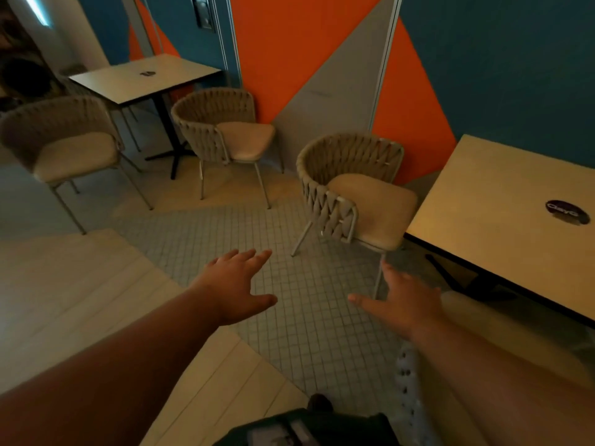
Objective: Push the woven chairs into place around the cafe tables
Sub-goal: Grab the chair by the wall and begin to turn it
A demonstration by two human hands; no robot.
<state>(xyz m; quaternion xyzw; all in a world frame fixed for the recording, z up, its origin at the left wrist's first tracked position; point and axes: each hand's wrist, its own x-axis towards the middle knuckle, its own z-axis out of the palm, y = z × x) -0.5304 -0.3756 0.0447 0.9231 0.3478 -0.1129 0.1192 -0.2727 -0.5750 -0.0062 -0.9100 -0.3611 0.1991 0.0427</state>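
Observation:
Three beige woven chairs with pale cushions stand on the floor. The nearest chair (pixel 351 188) faces the right cafe table (pixel 476 226), its seat close to that table's edge. A second chair (pixel 222 130) stands by the orange wall beside the far table (pixel 128 82), and a third chair (pixel 61 140) sits at the left of that table. My left hand (pixel 235 284) and my right hand (pixel 405 297) are stretched forward over the tiles with fingers spread, both empty. They hover short of the nearest chair and touch nothing.
A wall (pixel 322 59) of orange, grey and teal panels runs behind the chairs. The right table carries a dark round sticker (pixel 568 212). A small dark object (pixel 147 73) lies on the far table. Grey small-tile floor (pixel 299 300) lies between me and the chairs, pale planks (pixel 80 284) at left.

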